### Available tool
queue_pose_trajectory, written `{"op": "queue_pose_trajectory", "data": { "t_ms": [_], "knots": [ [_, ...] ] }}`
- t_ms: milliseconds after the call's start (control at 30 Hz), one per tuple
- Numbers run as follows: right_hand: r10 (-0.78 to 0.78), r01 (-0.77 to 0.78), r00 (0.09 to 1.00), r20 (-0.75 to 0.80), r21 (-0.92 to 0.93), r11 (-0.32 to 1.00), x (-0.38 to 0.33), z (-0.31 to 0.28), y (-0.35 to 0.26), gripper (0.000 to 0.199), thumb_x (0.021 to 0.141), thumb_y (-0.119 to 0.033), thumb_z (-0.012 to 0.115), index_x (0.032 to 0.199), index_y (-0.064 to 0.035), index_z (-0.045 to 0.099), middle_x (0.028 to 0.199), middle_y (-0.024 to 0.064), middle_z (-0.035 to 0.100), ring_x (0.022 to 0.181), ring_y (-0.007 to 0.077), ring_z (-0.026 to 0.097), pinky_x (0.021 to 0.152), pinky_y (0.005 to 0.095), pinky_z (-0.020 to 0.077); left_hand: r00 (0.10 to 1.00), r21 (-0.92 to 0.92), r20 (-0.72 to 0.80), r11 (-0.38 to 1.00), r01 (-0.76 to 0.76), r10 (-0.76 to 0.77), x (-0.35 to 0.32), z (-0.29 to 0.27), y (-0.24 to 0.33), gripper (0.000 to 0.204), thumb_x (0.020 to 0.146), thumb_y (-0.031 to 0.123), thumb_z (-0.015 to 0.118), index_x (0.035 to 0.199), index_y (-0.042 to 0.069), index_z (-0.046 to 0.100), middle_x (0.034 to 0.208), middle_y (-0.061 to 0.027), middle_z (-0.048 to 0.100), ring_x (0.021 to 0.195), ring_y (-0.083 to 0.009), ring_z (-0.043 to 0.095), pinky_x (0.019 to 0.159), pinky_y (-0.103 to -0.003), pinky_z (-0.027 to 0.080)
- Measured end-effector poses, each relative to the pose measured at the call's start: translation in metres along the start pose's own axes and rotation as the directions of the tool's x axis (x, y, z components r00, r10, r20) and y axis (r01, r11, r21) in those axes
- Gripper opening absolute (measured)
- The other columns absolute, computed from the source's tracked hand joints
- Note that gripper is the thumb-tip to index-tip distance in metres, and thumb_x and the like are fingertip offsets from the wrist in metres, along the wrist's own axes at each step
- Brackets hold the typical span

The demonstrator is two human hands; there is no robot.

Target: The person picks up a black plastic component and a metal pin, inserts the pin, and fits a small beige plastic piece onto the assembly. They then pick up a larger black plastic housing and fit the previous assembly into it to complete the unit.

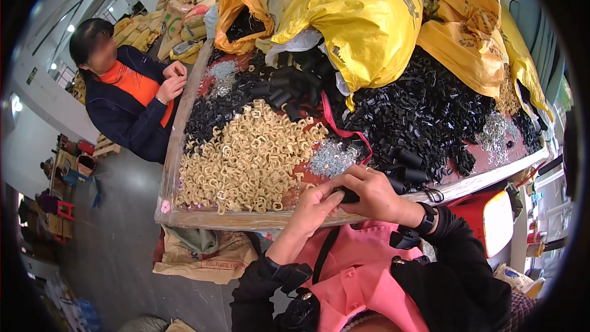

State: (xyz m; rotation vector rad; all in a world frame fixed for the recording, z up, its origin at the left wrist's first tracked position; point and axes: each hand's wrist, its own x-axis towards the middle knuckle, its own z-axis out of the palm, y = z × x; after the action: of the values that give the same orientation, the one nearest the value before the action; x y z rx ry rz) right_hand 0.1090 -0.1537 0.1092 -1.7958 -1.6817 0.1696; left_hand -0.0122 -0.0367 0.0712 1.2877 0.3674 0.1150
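Note:
My two hands meet just above the front edge of the table (pixel 209 218). The fingers of my right hand (pixel 376 195) are bent around a small black piece (pixel 349 196), whose exact kind I cannot make out. My left hand (pixel 312 209) is pinched against the same spot, its thumb and fingertips closed; what lies between them is mostly hidden. Right beyond the hands lies a small heap of shiny metal pieces (pixel 335 158). To their left spreads a big pile of beige plastic buckle-like pieces (pixel 246 160).
Black plastic parts (pixel 424 117) are heaped across the right side. Yellow woven sacks (pixel 362 24) slump along the far side. A pink-red strap (pixel 338 126) crosses the middle. At the table's left side stands a co-worker (pixel 132 92), hands raised together. Metal hooks (pixel 495 141) lie far right.

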Motion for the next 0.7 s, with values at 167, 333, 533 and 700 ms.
{"op": "queue_pose_trajectory", "data": {
  "t_ms": [167,333,533,700],
  "knots": [
    [-0.091,0.084,0.996,-0.002,0.407,0.910,0.002,-0.006,0.013,0.055,0.063,-0.018,0.069,0.111,-0.0018,0.048,0.106,0.0151,0.051,0.102,0.0302,0.049,0.085,0.0362,0.0406,0.995,0.049,-0.045,0.995,-0.085,0.088,0.001,-0.002,0.001,0.037,0.080,0.009,0.058,0.114,-0.002,0.047,0.086,-0.0027,0.058,0.069,-0.0054,0.054,0.058,-0.019,0.044],
    [-0.300,0.118,0.941,0.154,0.681,0.723,0.004,-0.013,0.025,0.064,0.068,-0.024,0.069,0.121,-0.0021,0.041,0.117,0.0172,0.045,0.109,0.0300,0.044,0.089,0.0359,0.0375,0.999,-0.132,0.010,0.990,-0.043,0.045,0.005,-0.005,0.008,0.051,0.078,0.007,0.061,0.123,-0.001,0.037,0.096,-0.0058,0.057,0.078,-0.0083,0.056,0.061,-0.020,0.046],
    [-0.261,0.108,0.957,0.123,0.686,0.719,-0.006,-0.003,0.032,0.068,0.067,-0.031,0.069,0.121,-0.0009,0.041,0.113,0.0160,0.049,0.104,0.0305,0.048,0.088,0.0379,0.0374,0.992,-0.194,0.036,0.975,-0.109,0.118,0.004,0.005,-0.010,0.067,0.072,-0.001,0.064,0.128,0.001,0.028,0.110,-0.0097,0.051,0.093,-0.0132,0.053,0.076,-0.025,0.046],
    [-0.229,0.224,0.971,-0.069,0.602,0.766,-0.007,0.007,0.029,0.070,0.066,-0.028,0.071,0.122,-0.0019,0.039,0.106,0.0146,0.052,0.095,0.0310,0.052,0.084,0.0367,0.0408,0.992,-0.281,0.022,0.953,-0.114,0.125,0.003,0.007,-0.011,0.073,0.069,-0.005,0.065,0.129,0.002,0.026,0.115,-0.0110,0.047,0.101,-0.0153,0.050,0.086,-0.028,0.043]
  ]
}}
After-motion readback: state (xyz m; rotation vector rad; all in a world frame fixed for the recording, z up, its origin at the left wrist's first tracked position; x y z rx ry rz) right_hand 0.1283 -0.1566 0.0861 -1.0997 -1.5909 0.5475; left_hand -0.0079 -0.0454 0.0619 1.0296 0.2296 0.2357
